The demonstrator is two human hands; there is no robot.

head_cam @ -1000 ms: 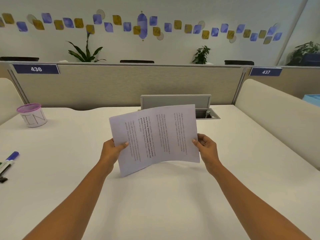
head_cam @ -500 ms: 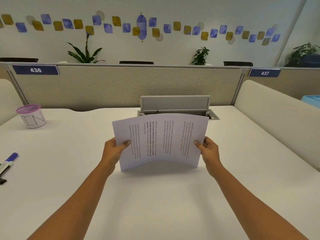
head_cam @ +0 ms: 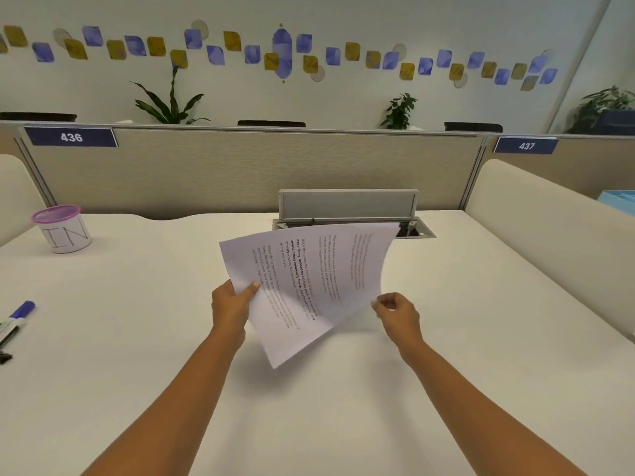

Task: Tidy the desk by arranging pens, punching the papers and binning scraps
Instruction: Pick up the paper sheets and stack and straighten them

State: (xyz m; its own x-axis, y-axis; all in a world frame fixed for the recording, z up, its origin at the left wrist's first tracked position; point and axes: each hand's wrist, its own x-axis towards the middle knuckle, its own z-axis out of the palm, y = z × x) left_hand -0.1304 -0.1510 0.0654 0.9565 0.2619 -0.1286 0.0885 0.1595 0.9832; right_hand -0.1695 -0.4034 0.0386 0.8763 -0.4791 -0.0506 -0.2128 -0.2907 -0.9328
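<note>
A thin stack of printed papers [head_cam: 309,286] is tilted over the middle of the white desk [head_cam: 137,338], its lower corner down near the desk surface. My left hand [head_cam: 230,309] grips the papers' left edge, thumb on top. My right hand [head_cam: 397,312] is curled right at the lower right corner of the papers; blur hides whether it pinches them. Pens [head_cam: 17,319], one with a blue cap, lie at the desk's far left edge. A white cup with a purple rim [head_cam: 63,231], marked "IN", stands at the back left.
A grey cable box with its lid raised [head_cam: 347,206] sits at the back of the desk, just behind the papers. Beige partitions close the back and both sides. A black clip [head_cam: 5,357] lies by the pens. A light blue tray [head_cam: 618,197] shows at far right.
The papers have swung from upright and level to tilted, left corner dropping toward the desk and right edge curling up. My right hand has slipped down to the lower right corner.
</note>
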